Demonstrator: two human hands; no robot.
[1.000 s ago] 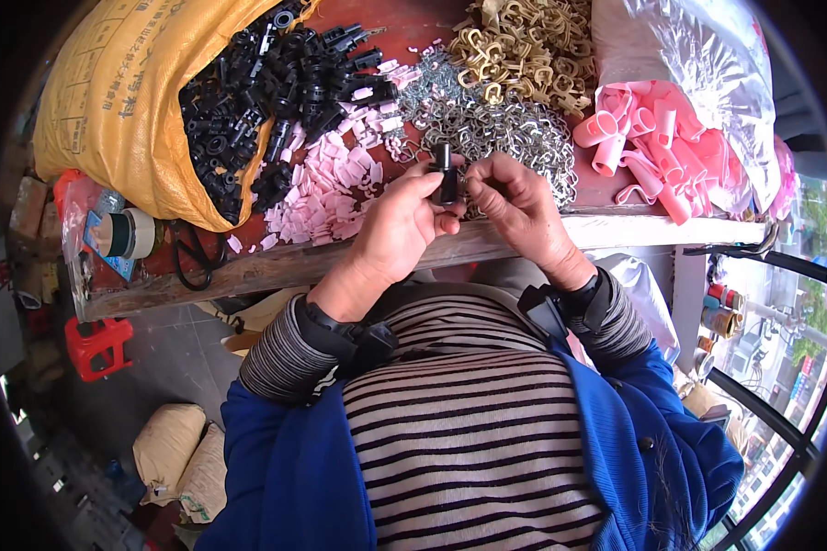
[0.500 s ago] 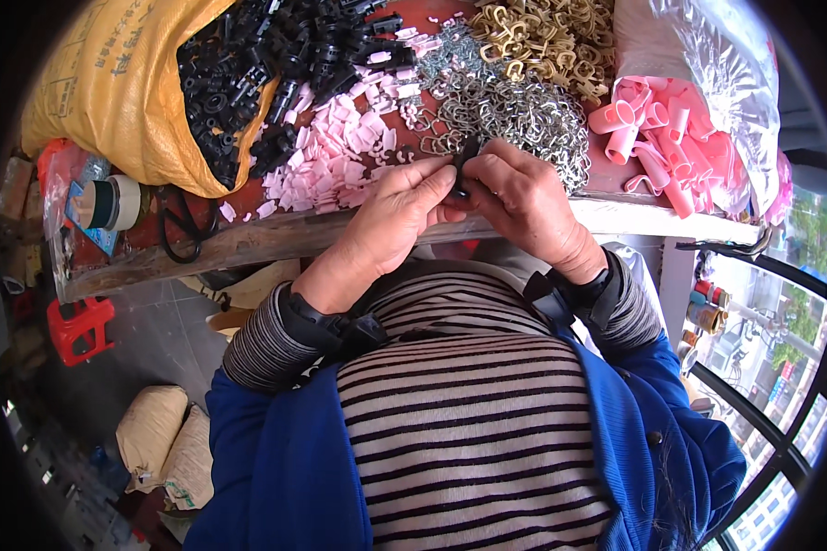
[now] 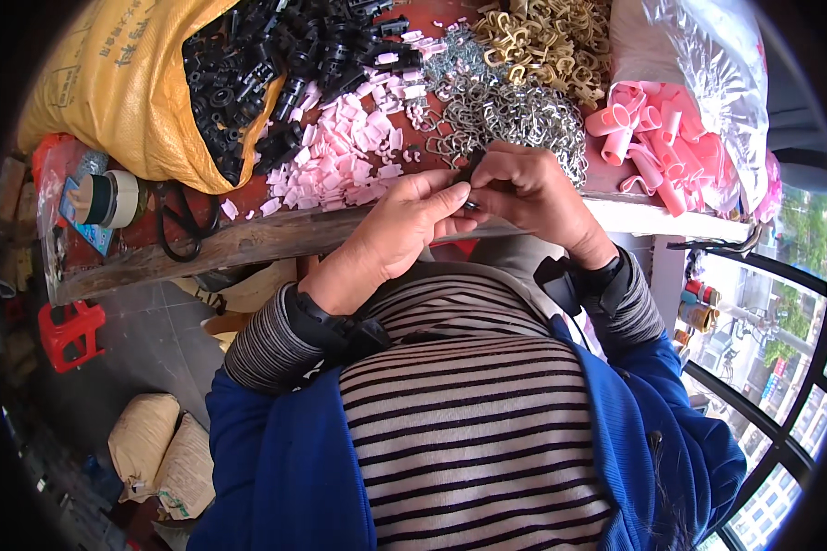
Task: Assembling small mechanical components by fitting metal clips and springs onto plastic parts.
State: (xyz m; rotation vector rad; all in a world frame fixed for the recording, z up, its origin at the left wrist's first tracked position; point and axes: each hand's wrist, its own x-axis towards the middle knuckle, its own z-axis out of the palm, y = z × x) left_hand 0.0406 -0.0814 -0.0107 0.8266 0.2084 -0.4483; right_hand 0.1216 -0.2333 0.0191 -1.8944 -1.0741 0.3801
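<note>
Left grip (image 3: 404, 220): thumb and fingers pinched narrow on a black piece (image 3: 473, 163). Right grip (image 3: 542, 193): fingers bent in tight against the right side of the same piece; can't tell if it clamps it too, knuckles block the view. Something small and shiny shows between my fingertips just below the piece, too small to identify. Piece sits above the near edge of the bench (image 3: 220, 250), about mid-width, near side of the steel links (image 3: 524, 124).

Bench layout, left to right: tape roll (image 3: 123, 199) at the near left corner, black loop (image 3: 179, 234) to its right at the near edge. Yellow sack (image 3: 119, 106) farther back on the left, mouth facing right, black parts (image 3: 248, 78) in and beside it. Pink chips (image 3: 335, 165) heaped between those and my hands. Small springs (image 3: 457, 69) on the far side of the links, touching them. Brass hooks (image 3: 551, 46) piled at the far side, right of the springs. Pink sleeves (image 3: 662, 151) at the mouth of a clear bag (image 3: 703, 69), right end.

Floor, left: red stool (image 3: 72, 337) near the bench; two tan sacks (image 3: 147, 441) side by side, closer to me.
</note>
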